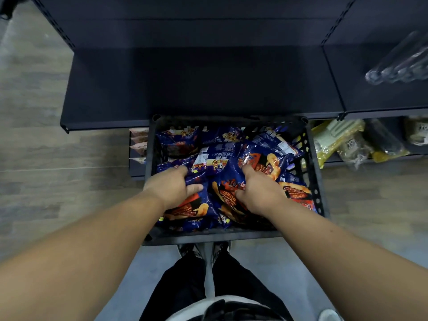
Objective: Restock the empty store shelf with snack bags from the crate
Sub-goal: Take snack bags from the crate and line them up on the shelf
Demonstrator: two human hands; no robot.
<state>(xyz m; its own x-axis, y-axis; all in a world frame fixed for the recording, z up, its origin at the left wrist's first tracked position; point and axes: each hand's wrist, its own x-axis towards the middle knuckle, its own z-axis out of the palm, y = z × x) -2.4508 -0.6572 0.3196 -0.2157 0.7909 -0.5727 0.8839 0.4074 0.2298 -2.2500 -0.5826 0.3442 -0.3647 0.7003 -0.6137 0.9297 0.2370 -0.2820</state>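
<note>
- My left hand (172, 186) grips a blue snack bag (192, 205) in the near left of the black crate (315, 181).
- My right hand (259, 191) grips another bag (231, 188) beside it.
- The dark shelf (201, 89) lies just beyond the crate.

From up here I look straight down into the black crate (312, 177), which sits on the floor against the dark empty shelf (196, 84) and is heaped with blue snack bags (266, 156). My left hand (171, 186) grips one blue bag (192, 205), fingers dug into its top and thumb pressed on its face, while my right hand (257, 193) pinches the neighbouring bag (228, 193). To the right, yellow packets (333, 140) lie on a lower shelf, and clear bottles (400, 63) lie on the next bay.
</note>
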